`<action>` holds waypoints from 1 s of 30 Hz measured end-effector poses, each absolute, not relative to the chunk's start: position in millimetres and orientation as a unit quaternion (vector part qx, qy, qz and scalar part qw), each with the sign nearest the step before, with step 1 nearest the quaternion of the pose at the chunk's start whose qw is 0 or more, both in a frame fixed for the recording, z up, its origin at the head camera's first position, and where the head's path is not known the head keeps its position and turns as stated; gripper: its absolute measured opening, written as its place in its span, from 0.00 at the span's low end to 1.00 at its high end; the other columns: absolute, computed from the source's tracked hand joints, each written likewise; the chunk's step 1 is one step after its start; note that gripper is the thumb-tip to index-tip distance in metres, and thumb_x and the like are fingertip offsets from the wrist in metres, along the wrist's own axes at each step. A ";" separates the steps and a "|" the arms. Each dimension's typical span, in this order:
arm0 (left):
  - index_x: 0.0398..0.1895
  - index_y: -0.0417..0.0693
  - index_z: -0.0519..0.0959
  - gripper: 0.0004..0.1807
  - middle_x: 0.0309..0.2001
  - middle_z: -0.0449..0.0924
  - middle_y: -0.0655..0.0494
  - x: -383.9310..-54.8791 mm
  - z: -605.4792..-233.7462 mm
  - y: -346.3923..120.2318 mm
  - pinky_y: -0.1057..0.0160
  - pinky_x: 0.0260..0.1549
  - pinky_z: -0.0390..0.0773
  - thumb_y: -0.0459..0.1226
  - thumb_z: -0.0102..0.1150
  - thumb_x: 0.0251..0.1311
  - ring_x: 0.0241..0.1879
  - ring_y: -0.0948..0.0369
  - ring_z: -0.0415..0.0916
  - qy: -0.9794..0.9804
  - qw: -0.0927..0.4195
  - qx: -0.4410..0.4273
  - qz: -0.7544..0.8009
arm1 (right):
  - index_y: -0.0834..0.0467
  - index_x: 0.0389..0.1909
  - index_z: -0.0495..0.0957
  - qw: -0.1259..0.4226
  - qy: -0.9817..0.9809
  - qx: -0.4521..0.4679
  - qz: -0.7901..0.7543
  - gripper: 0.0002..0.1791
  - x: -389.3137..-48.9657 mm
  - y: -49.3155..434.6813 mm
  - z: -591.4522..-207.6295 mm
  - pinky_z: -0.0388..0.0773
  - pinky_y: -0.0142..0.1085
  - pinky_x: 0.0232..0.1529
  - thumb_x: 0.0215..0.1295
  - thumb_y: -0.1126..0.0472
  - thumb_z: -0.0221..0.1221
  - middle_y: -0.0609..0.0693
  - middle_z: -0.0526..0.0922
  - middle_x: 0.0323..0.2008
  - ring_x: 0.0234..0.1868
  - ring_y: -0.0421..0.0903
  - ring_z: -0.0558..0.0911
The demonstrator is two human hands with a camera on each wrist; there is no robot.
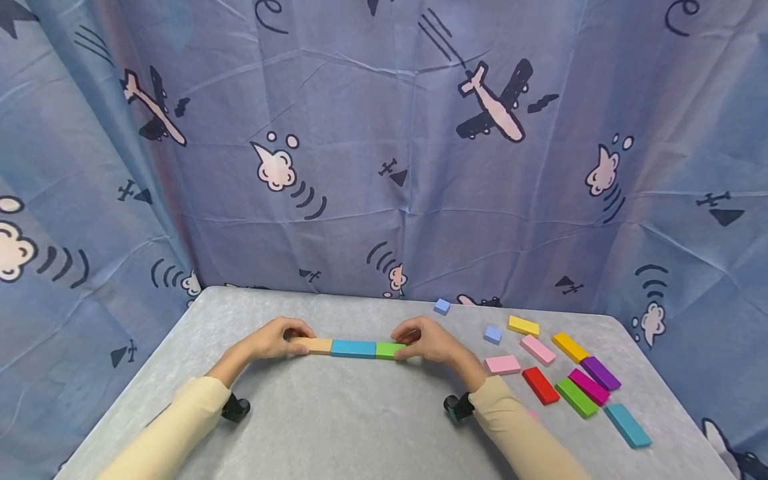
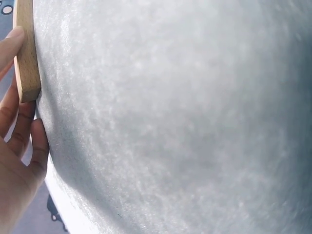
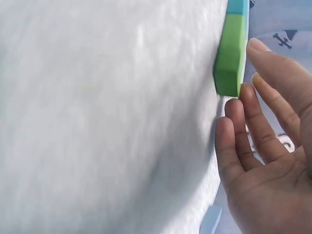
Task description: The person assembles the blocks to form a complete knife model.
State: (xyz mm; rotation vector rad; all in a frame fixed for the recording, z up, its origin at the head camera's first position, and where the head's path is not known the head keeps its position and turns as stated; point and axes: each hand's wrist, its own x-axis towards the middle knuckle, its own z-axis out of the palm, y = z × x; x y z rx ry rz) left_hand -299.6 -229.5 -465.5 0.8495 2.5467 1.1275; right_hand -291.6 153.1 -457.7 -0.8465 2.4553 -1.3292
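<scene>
A row of blocks lies end to end on the table: a plain wooden block (image 1: 320,346), a blue block (image 1: 353,349) and a green block (image 1: 386,351). My left hand (image 1: 279,339) grips the wooden block at the row's left end, its thumb (image 2: 11,45) on the near side and the fingers around the far side and end. At the other end my right hand (image 1: 429,340) surrounds the green block (image 3: 230,56) loosely. Its thumb (image 3: 273,61) appears slightly apart from the block, and the relaxed fingers are close by the block's end.
Several loose blocks lie at the right, among them a red block (image 1: 541,386), a purple block (image 1: 601,373) and a teal block (image 1: 627,425). Two small blue blocks (image 1: 442,307) lie farther back. A patterned curtain (image 1: 360,167) hangs behind the table (image 1: 324,427).
</scene>
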 end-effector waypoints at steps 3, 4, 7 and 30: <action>0.49 0.43 0.86 0.12 0.44 0.84 0.56 -298.8 -465.2 -229.5 0.57 0.44 0.75 0.34 0.71 0.62 0.41 0.58 0.77 0.869 0.113 0.292 0.384 | 0.70 0.47 0.84 0.111 0.839 -0.285 -0.451 0.17 -289.7 162.5 -453.3 0.79 0.44 0.49 0.58 0.68 0.73 0.61 0.85 0.45 0.46 0.56 0.83; 0.49 0.43 0.86 0.12 0.43 0.84 0.56 -298.4 -465.1 -229.5 0.57 0.44 0.75 0.34 0.71 0.62 0.41 0.58 0.77 0.869 0.111 0.293 0.383 | 0.70 0.47 0.83 0.111 0.840 -0.284 -0.449 0.17 -289.2 166.0 -451.8 0.79 0.44 0.49 0.59 0.68 0.73 0.61 0.85 0.45 0.45 0.55 0.83; 0.49 0.43 0.86 0.12 0.43 0.84 0.57 -297.4 -464.8 -229.4 0.57 0.44 0.75 0.34 0.71 0.63 0.41 0.58 0.77 0.870 0.108 0.294 0.380 | 0.69 0.48 0.83 0.115 0.845 -0.283 -0.439 0.16 -287.7 177.6 -448.4 0.79 0.41 0.48 0.61 0.67 0.72 0.60 0.85 0.45 0.44 0.52 0.83; 0.49 0.43 0.85 0.12 0.44 0.83 0.56 -295.3 -464.3 -228.0 0.53 0.46 0.75 0.35 0.70 0.64 0.43 0.57 0.77 0.872 0.099 0.297 0.375 | 0.68 0.51 0.82 0.093 0.858 -0.259 -0.433 0.17 -248.8 272.2 -427.2 0.79 0.32 0.47 0.66 0.62 0.69 0.62 0.83 0.46 0.44 0.53 0.83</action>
